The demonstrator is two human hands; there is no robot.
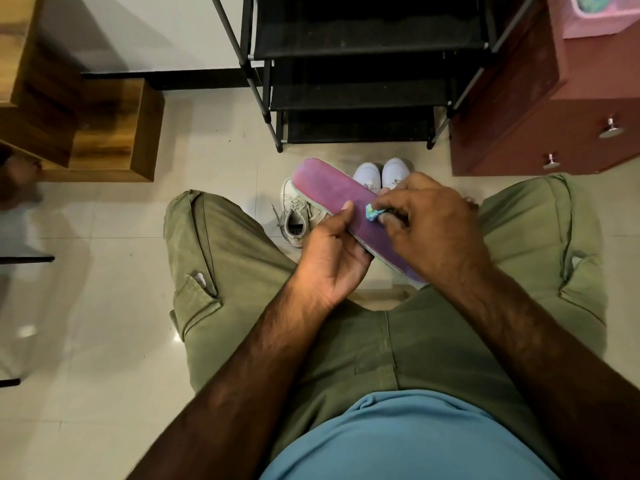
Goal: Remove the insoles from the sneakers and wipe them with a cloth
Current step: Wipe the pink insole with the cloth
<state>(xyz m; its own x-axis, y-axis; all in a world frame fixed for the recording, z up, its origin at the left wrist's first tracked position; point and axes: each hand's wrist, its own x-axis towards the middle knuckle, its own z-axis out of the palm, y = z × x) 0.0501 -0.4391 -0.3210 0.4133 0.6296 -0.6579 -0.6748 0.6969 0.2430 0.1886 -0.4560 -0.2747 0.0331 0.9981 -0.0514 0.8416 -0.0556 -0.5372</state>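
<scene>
A purple insole (329,188) with a pale green edge slants above my knees. My left hand (332,251) grips it from below, thumb lying on its top face. My right hand (426,220) pinches a small blue-green cloth (373,213) and presses it onto the middle of the insole. On the floor below lies a white sneaker (294,216) with loose laces, its opening facing up. Beyond the insole, the toes of two more white sneakers (381,173) show side by side; the rest of them is hidden behind my right hand.
I sit with my legs in green trousers (221,258) spread apart over a glossy tiled floor (104,306). A black shoe rack (353,98) stands straight ahead. A red-brown drawer cabinet (554,126) is at the right, wooden furniture (104,133) at the left.
</scene>
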